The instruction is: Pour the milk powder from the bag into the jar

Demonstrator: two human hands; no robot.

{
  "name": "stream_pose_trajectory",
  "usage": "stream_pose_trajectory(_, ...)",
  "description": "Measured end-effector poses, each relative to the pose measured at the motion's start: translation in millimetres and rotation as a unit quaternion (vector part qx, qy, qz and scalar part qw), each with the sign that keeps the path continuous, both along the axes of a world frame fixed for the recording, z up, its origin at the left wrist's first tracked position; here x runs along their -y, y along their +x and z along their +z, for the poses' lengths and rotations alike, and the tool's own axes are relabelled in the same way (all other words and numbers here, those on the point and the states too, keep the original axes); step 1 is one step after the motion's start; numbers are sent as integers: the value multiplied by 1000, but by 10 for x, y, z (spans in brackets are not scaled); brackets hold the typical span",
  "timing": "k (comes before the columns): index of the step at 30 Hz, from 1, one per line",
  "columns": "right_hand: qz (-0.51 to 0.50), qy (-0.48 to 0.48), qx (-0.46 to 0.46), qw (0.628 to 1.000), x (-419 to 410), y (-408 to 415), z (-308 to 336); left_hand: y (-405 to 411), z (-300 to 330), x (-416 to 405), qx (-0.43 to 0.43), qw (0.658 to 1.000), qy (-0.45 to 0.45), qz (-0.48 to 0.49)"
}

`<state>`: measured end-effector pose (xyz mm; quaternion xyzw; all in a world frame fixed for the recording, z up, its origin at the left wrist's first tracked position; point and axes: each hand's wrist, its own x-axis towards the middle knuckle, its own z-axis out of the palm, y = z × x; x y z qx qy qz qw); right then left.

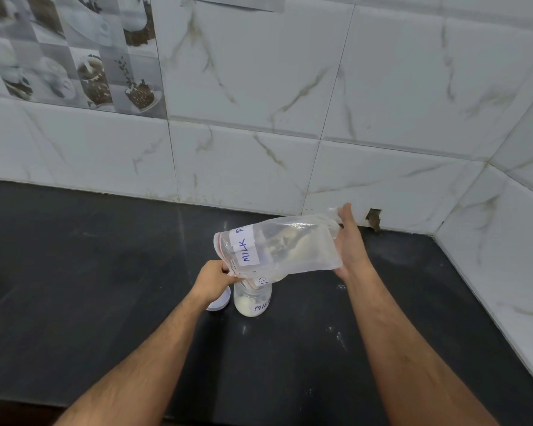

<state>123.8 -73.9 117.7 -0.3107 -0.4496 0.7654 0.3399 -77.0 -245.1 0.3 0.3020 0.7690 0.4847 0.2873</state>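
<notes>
Left hand [213, 279] pinches bag [290, 250] mouth over jar [253, 301] (powder inside); right hand [350, 241] spread, lifting.

One head-worn wide-angle view looks forward and down from above the counter [105, 272], facing the tiled wall [290, 87] and its right-hand corner. Both forearms reach in from the bottom edge, close to the lens.

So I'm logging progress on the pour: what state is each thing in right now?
Clear plastic zip bag: open, tilted mouth-down over the jar, powder left inside.
Clear labelled jar: uncapped, upright, partly filled.
White round lid: off, on the black counter.
Left hand: pinches the bag's mouth.
Right hand: supports the bag's bottom.
</notes>
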Motion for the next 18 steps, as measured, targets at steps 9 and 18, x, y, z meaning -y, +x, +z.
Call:
stream_pose_trajectory(9, 43, 54, 196, 978, -106, 10, 167, 37, 66, 35, 0, 1000, -2, 2)
stream_pose_trajectory(18, -8, 122, 306, 944, -28, 42, 351, -73, -72, 46, 15, 1000, -17, -13)
